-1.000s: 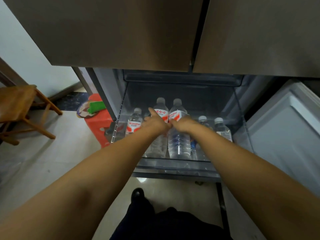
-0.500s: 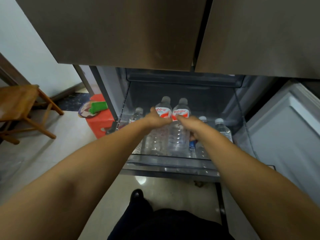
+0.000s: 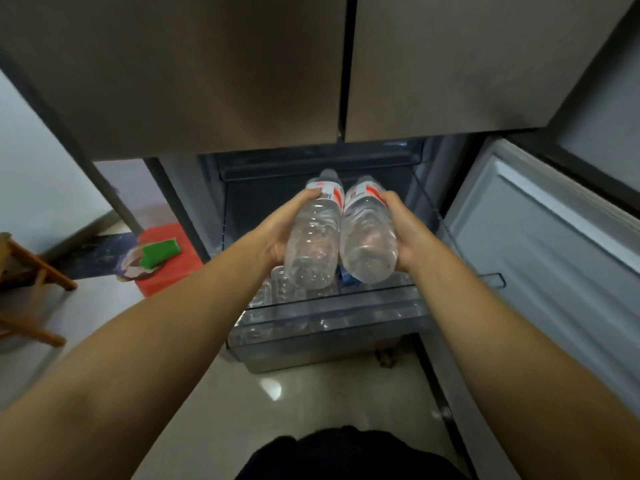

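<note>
Over fridge drawer (image 3: 329,323), left hand (image 3: 277,233), right hand (image 3: 407,233) hold bottles (image 3: 313,244); labels (image 3: 363,195) unreadable.

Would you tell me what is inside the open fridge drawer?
Clear bottles and a blue label show in the drawer; the held left bottle and right bottle hide the rest.

The clear fridge drawer (image 3: 329,327) stands pulled out above the floor (image 3: 311,393). A few small water bottles (image 3: 277,289) stand upright in it, close together towards its front, and a blue-labelled one (image 3: 346,279) is just beside them. On the pale, glossy floor a red stool (image 3: 173,275) stands left of the fridge. A dark mat (image 3: 93,254) lies beside the stool, and a wooden chair (image 3: 41,268) stands further left.
</note>
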A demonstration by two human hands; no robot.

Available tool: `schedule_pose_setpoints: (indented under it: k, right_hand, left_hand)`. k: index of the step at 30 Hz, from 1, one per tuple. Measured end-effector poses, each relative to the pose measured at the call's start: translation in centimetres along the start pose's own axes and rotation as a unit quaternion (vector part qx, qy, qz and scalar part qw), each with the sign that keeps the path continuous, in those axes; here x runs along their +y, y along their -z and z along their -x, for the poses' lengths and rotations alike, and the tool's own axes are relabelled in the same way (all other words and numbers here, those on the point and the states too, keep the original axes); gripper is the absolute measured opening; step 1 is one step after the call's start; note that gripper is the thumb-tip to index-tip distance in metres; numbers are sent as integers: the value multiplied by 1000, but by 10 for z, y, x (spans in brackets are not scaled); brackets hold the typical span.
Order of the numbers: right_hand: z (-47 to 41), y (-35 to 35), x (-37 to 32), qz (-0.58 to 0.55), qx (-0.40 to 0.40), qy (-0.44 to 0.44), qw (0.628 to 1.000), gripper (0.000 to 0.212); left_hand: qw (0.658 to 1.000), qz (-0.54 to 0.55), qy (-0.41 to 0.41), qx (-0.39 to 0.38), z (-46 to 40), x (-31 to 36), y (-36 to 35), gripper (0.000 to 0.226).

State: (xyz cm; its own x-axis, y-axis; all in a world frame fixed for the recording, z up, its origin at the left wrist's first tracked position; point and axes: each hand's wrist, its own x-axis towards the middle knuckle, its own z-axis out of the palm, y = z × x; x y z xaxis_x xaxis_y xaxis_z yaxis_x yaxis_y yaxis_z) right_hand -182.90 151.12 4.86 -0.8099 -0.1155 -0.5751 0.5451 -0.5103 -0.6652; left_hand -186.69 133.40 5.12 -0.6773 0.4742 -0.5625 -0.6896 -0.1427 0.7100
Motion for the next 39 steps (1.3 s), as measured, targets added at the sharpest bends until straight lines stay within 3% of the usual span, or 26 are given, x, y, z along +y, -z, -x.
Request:
schedule_pose_setpoints:
  k: [7,13,16,19,22,25,27,28,29,31,35,37,39]
  right_hand:
    - [32,8,41,-104,62,95,988,97]
    - [80,14,86,-182,16,180,967,80]
    - [114,22,105,-185,103,224,951,83]
    - [150,34,126,-47,281,265,921,50]
    - [186,46,159,64,392,269,877,39]
    - [213,65,195,69,483,239,840,35]
    - [222,82,218,69,542,208,812,61]
    - [229,90,231,70,569,188,798,76]
    - [234,98,243,75,590,171,786,83]
    - [248,109,268,82,621,133,768,78]
    - [272,123,314,98,660,84,740,74]
    - [285,128,338,91,665,67,738,76]
    - [298,134,361,72,668,53,739,76]
  left_hand:
    - [993,48,30,-100,36,-10,-10,45]
    - [969,42,114,-215,52,-27,-15,48]
    - [958,-43,135,-248,52,-44,-31,53]
    - [947,-178,85,-255,53,-70,-54,49]
    - [912,-304,-3,-275,57,-105,-78,36]
    - [867,-415,-49,-272,67,-141,-95,39]
    - [829,-480,-78,-275,74,-160,-103,14]
    - [813,-499,-78,-290,77,-172,-108,19]
    - [803,-510,-73,-298,80,-182,-112,22]
    - [776,-543,-85,-309,84,-206,-118,20]
    - [738,-583,-76,-331,80,-256,-130,38]
    - [712,-612,-66,-337,83,-281,-134,67]
    - [695,-632,-58,-339,85,-307,-138,80]
